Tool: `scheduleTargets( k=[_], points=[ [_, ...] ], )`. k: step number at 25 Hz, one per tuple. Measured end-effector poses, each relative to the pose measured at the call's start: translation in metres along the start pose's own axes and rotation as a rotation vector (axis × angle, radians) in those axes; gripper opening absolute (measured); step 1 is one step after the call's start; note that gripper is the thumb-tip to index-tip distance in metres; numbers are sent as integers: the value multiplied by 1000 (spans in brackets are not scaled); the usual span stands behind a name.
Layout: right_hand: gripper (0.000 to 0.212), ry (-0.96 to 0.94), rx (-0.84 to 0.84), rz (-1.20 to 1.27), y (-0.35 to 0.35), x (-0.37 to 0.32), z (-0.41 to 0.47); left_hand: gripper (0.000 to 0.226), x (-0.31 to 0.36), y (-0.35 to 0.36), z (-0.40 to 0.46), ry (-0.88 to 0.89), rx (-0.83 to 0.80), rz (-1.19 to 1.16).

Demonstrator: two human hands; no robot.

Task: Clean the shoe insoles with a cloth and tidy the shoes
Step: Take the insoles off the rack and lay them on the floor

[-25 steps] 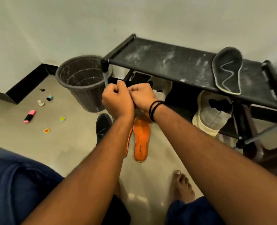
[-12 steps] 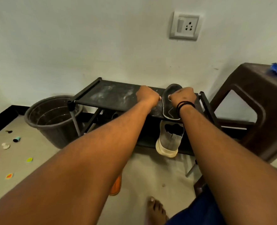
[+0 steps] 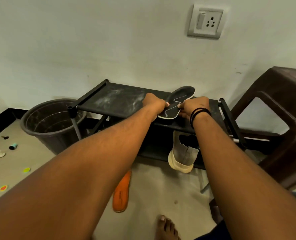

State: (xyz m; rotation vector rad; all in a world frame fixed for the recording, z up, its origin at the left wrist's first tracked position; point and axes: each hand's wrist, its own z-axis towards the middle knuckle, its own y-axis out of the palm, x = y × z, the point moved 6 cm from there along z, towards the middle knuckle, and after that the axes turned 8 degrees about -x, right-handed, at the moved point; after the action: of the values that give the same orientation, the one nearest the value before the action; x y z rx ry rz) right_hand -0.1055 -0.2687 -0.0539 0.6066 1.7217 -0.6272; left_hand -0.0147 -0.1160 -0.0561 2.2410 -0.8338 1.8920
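Since half a second ago our hands have closed in on the black insole, which now lifts at its near end. Nearest us, a bare foot (image 3: 167,227) and an orange insole (image 3: 122,193) lie on the floor, the insole seemingly waiting to go back in a shoe. Beyond, a pale shoe (image 3: 182,155) sits on the rack's lower shelf. On the dusty top shelf (image 3: 116,101), our left hand (image 3: 154,104) and right hand (image 3: 194,106) pinch the black insole (image 3: 177,103) from either side, fingers curled on its edges. No cloth shows; cleaning looks unfinished.
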Motion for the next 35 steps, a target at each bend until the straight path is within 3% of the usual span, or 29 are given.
scheduleTargets(
  k=[4,7,11,17,26,30,35],
  points=[
    [22,-63,-176,28,63,-32,-47,30,-6,-79,-12,-7,3,-152],
    [22,-109,-286,-37,126,-38,-80,16,-6,-161,-45,-1,-59,-53],
    [20,-101,-475,-37,212,-30,-130,15,-19,-265,-90,-63,-34,124],
    [21,-29,-794,-69,334,23,-202,10,-123,-377,-144,-204,30,80],
    [24,327,-987,-449,389,214,-231,19,-366,-369,-181,-534,-40,-164],
    [23,421,-934,-573,400,276,-223,17,-431,-347,-171,-596,5,-163],
    [26,479,-929,-540,415,308,-217,7,-471,-343,-159,-578,171,-133]
  ],
)
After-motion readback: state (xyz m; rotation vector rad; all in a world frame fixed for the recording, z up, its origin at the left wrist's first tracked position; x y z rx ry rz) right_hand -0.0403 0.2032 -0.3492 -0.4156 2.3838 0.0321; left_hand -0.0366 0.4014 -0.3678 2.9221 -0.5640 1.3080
